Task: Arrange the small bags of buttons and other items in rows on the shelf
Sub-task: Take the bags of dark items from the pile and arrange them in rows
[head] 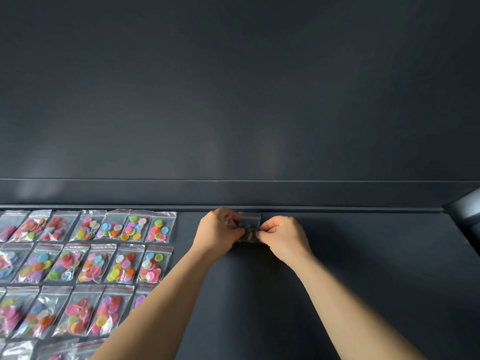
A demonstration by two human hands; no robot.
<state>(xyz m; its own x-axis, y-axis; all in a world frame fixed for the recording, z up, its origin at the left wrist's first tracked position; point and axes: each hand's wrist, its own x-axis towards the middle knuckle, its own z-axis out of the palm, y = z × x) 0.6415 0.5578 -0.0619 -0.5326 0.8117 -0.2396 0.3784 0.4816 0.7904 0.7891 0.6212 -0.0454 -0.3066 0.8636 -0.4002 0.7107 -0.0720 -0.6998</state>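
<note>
A small clear bag [250, 224] with dark grey contents sits at the back of the dark shelf [350, 268], close to the rear ledge. My left hand [219, 229] pinches its left edge and my right hand [283, 235] pinches its right edge. Part of the bag is hidden by my fingers. To the left lie several clear zip bags of coloured buttons [91, 255] in neat rows, the nearest one [161, 227] a hand's width from my left hand.
A raised ledge [233, 209] and a dark back wall close off the shelf behind. A grey rounded object [467, 209] sits at the far right corner. My left forearm [155, 302] covers part of the third row of bags.
</note>
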